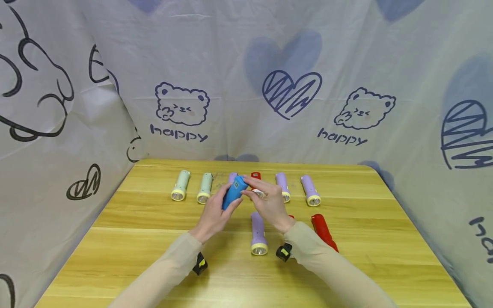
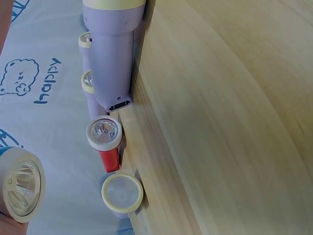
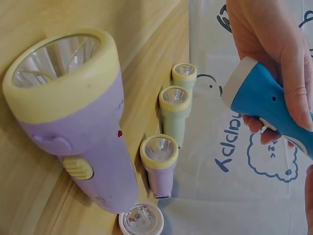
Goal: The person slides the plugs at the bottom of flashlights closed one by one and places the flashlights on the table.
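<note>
In the head view my left hand (image 1: 212,216) grips a blue flashlight (image 1: 232,194) above the middle of the table, its tail end raised. My right hand (image 1: 272,206) has fingertip and thumb at that tail end, pinching it. The right wrist view shows the left fingers round the blue body, with the white-rimmed head (image 3: 239,83) pointing left. The lens (image 2: 23,188) of the same flashlight appears at the left edge of the left wrist view. Below the hands a purple flashlight (image 1: 258,231) with a cream head lies on the wood.
Two pale green flashlights (image 1: 180,185) lie at the back left, and purple ones (image 1: 310,190) at the back right. A red flashlight (image 1: 256,175) and another purple one are partly hidden behind the hands. The right forearm partly covers a red flashlight (image 1: 322,229). Printed cloth (image 1: 239,141) surrounds the table.
</note>
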`<action>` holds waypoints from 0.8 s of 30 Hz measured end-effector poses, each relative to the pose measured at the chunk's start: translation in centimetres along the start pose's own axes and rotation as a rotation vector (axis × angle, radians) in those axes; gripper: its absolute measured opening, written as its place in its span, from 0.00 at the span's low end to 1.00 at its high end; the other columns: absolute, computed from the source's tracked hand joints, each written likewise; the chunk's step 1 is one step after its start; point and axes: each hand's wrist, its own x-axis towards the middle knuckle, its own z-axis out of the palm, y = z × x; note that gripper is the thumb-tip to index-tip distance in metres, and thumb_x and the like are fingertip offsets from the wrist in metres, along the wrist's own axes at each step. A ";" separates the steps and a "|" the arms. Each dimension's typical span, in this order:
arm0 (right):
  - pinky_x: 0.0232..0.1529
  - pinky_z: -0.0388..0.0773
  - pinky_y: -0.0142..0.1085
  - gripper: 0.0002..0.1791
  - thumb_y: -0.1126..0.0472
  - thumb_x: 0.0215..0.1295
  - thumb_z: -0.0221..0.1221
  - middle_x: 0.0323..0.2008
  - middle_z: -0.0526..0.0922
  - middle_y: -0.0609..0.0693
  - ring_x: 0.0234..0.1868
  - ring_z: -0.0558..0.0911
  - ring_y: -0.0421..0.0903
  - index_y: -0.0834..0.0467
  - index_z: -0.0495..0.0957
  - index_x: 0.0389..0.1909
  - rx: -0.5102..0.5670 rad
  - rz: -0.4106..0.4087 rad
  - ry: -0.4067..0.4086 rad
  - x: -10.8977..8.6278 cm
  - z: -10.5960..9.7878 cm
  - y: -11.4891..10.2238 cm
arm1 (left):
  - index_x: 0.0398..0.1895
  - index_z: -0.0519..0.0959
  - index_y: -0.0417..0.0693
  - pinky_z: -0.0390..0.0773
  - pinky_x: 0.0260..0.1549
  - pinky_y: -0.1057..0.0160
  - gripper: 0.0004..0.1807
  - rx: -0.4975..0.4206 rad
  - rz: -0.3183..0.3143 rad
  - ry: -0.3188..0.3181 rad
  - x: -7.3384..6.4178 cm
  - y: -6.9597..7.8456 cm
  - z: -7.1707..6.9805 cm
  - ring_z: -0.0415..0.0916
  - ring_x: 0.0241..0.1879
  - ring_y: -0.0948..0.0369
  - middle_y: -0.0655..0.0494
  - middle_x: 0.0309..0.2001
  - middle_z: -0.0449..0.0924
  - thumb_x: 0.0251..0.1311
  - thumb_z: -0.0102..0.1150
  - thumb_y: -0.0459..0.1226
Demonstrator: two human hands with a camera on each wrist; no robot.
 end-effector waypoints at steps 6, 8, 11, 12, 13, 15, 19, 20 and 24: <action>0.44 0.87 0.42 0.18 0.73 0.58 0.68 0.50 0.86 0.67 0.46 0.89 0.58 0.71 0.83 0.50 0.048 -0.005 0.016 -0.3 0.1 0.2 | 0.67 0.70 0.39 0.83 0.39 0.53 0.26 0.006 -0.016 -0.023 -0.1 -0.1 0.1 0.83 0.43 0.48 0.36 0.54 0.82 0.70 0.60 0.40; 0.43 0.88 0.40 0.18 0.74 0.57 0.69 0.50 0.86 0.68 0.44 0.89 0.58 0.71 0.84 0.49 0.062 -0.008 0.028 -0.4 0.2 0.4 | 0.67 0.70 0.40 0.83 0.39 0.53 0.26 0.007 -0.022 -0.031 -0.1 -0.1 0.1 0.82 0.44 0.48 0.37 0.55 0.82 0.70 0.60 0.40; 0.41 0.88 0.40 0.17 0.75 0.55 0.69 0.49 0.86 0.68 0.43 0.90 0.58 0.71 0.84 0.48 0.075 -0.015 0.046 -0.5 0.2 0.5 | 0.67 0.71 0.40 0.83 0.39 0.53 0.25 0.006 -0.024 -0.039 -0.1 0.0 0.1 0.82 0.44 0.47 0.37 0.55 0.81 0.70 0.60 0.40; 0.41 0.88 0.41 0.17 0.75 0.55 0.69 0.49 0.86 0.67 0.43 0.90 0.58 0.71 0.84 0.48 0.072 -0.018 0.051 -0.5 0.1 0.5 | 0.67 0.71 0.41 0.83 0.39 0.52 0.25 0.003 -0.024 -0.043 0.0 0.1 0.1 0.82 0.44 0.47 0.37 0.56 0.81 0.70 0.60 0.40; 0.41 0.88 0.40 0.17 0.75 0.55 0.69 0.49 0.87 0.67 0.43 0.90 0.58 0.71 0.85 0.48 0.068 -0.019 0.055 -0.5 0.1 0.5 | 0.67 0.70 0.41 0.84 0.40 0.52 0.26 0.002 -0.025 -0.048 0.0 0.1 0.0 0.82 0.45 0.47 0.37 0.56 0.81 0.70 0.60 0.41; 0.41 0.88 0.41 0.18 0.75 0.55 0.69 0.49 0.87 0.67 0.43 0.89 0.58 0.71 0.84 0.48 0.068 -0.025 0.057 -0.6 0.1 0.5 | 0.67 0.70 0.41 0.84 0.41 0.50 0.26 0.000 -0.023 -0.060 0.1 0.2 -0.1 0.83 0.46 0.47 0.36 0.56 0.81 0.70 0.60 0.41; 0.41 0.88 0.42 0.19 0.75 0.54 0.70 0.48 0.86 0.68 0.43 0.90 0.58 0.71 0.84 0.49 0.064 -0.039 0.050 -0.7 0.1 0.6 | 0.67 0.70 0.41 0.86 0.43 0.49 0.27 0.010 -0.023 -0.094 0.3 0.5 -0.6 0.84 0.46 0.47 0.36 0.56 0.82 0.69 0.61 0.42; 0.41 0.88 0.43 0.19 0.75 0.54 0.69 0.48 0.86 0.68 0.43 0.90 0.58 0.71 0.84 0.49 0.067 -0.043 0.046 -0.7 0.0 0.7 | 0.67 0.71 0.41 0.87 0.43 0.49 0.26 0.010 -0.023 -0.105 0.4 0.5 -0.7 0.85 0.45 0.47 0.36 0.55 0.83 0.69 0.61 0.42; 0.40 0.88 0.45 0.19 0.75 0.55 0.69 0.49 0.86 0.67 0.42 0.90 0.57 0.70 0.84 0.50 0.080 -0.033 0.030 -0.8 -0.1 0.7 | 0.65 0.72 0.42 0.88 0.41 0.52 0.26 0.034 -0.054 -0.160 0.7 0.8 -1.2 0.86 0.43 0.49 0.38 0.52 0.84 0.69 0.62 0.44</action>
